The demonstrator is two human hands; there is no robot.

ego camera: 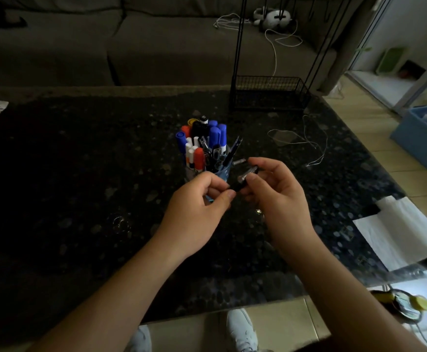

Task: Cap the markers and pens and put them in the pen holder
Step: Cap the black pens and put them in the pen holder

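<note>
A blue pen holder (224, 174) stands on the dark speckled table (80, 174), packed with several blue, red, white and black markers (216, 134) and pens. Just in front of it, both my hands meet over a short black pen (241, 182) with a silvery clip. My left hand (197, 214) pinches its near end between thumb and fingers. My right hand (275, 189) grips its far end, fingers curled over the clip. A small silvery piece (239, 162) shows right of the holder; what it is I cannot tell.
A black wire rack (270, 94) stands at the table's far side, with a thin white cord (306, 142) lying near it. White paper (405, 232) lies at the right edge. A sofa runs behind the table. A blue bin (420, 141) sits on the floor at right.
</note>
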